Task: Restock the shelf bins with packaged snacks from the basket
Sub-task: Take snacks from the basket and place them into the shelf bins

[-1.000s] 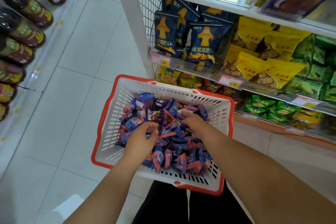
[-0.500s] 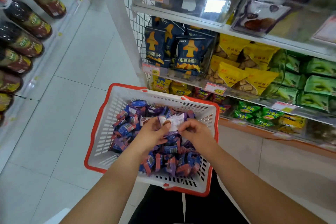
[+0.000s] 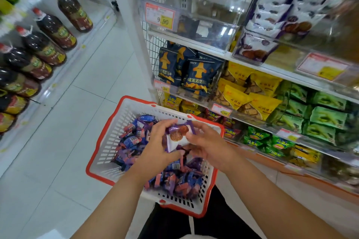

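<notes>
While both forearms reached forward over the white basket [image 3: 108,141] with its red rim, the left hand [image 3: 157,151] and the right hand [image 3: 209,147] met above its far half, together gripping a purple-and-white snack packet [image 3: 178,136] printed with round waffle biscuits. The left fingers [image 3: 165,125] curled around the packet's left edge, thumb pressed beneath it; the right fingers [image 3: 200,129] closed on its right edge and top. The packet sat lifted clear of the heap of blue, purple and red wrapped snacks [image 3: 174,178] that filled the basket from its near right corner toward its far left corner. Beyond the basket's far rim, shelves carried yellow bags [image 3: 250,101], dark blue bags [image 3: 198,75] and green packs [image 3: 318,120]. Higher up, a clear shelf bin [image 3: 204,31] with a price tag [image 3: 161,16] at its front edge looked nearly empty, beside a bin of purple-and-white packets [image 3: 275,17]. Across the tiled floor [image 3: 81,103], dark bottles [image 3: 56,31] lined the opposite shelf.
</notes>
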The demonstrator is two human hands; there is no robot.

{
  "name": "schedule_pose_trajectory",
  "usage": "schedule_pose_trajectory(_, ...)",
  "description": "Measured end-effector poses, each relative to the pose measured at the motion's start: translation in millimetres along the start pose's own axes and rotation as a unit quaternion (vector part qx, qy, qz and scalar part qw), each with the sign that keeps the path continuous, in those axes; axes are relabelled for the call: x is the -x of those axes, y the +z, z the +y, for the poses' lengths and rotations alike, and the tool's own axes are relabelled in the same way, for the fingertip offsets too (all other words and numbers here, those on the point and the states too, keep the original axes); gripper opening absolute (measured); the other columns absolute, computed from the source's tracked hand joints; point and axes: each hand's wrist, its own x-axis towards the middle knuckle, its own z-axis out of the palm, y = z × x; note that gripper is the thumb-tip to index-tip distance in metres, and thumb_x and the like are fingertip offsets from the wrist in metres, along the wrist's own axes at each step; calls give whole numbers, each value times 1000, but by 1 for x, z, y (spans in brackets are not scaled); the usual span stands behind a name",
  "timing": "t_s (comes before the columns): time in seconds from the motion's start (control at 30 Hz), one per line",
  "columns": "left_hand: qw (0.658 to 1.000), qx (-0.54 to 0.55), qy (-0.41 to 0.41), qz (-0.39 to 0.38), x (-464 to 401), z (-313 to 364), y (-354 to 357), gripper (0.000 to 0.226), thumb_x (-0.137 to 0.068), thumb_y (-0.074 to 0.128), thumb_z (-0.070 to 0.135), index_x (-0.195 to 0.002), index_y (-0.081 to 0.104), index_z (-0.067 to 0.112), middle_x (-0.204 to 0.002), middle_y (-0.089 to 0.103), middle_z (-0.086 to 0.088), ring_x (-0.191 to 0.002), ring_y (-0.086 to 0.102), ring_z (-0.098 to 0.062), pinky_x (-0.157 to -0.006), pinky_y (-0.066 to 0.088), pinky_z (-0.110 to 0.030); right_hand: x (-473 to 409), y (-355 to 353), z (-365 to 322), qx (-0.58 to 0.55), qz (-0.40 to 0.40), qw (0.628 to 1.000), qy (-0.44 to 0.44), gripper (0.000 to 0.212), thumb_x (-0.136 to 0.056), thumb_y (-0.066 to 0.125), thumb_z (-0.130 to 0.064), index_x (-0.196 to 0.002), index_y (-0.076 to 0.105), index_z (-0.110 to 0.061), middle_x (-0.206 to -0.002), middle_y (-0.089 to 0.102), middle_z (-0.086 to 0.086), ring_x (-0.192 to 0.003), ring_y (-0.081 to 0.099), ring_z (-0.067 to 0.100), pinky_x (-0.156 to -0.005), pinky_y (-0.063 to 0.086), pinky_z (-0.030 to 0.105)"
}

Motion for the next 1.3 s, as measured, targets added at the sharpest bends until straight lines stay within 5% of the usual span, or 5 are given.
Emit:
schedule_pose_trajectory(0.1, 989, 138, -52, -13, 2, 24, 7, 92, -75, 83, 36, -145, 24, 51, -138, 49, 17, -122, 54, 0, -98, 47, -24, 12, -8, -19, 65, 3, 996, -57, 44, -87, 70, -9, -126, 53, -21, -112, 71, 5, -98, 69, 22, -81, 57, 36)
schedule_pose_trajectory(0.33, 972, 208, -38, 106, -22, 81, 33, 17, -93, 64, 15, -110, 67, 17, -101, 74, 0, -96, 70, -19, -87, 57, -37, 48, -29, -62, 57, 3, 988, -144, 41, -79, 71, -13, -118, 60, -13, -110, 71, 9, -96, 68, 23, -82, 57, 36)
schedule_pose_trajectory(0.63, 928, 370, 22, 47, -55, 143, 63, 39, -78, 69, 7, -114, 58, 14, -97, 73, -3, -92, 70, -20, -76, 60, -33, 86, -74, -120, 22, 13, 979, -202, 103, -48, 92, -52, -132, 50, -12, -115, 70, 2, -106, 66, 22, -92, 47, 44)
schedule_pose_trajectory(0.73, 897, 442, 22, -3, -61, 157, 81, 47, -78, 64, -5, -118, 56, 17, -97, 72, -7, -86, 70, -17, -73, 58, -27, 91, -67, -122, 67, 33, 975, -209, 65, -65, 86, -43, -118, 59, -17, -113, 70, 0, -110, 65, 21, -88, 52, 36)
schedule_pose_trajectory(1.3, 964, 28, 237, 119, -124, 216, 92, 28, -93, 66, 25, -120, 60, 18, -111, 65, 10, -104, 59, 2, -87, 43, -11, 106, -116, -242, 203, 224, 890, -342, 17, -87, 71, -12, -95, 62, -24, -73, 70, -3, -59, 63, 9, -49, 46, 21)
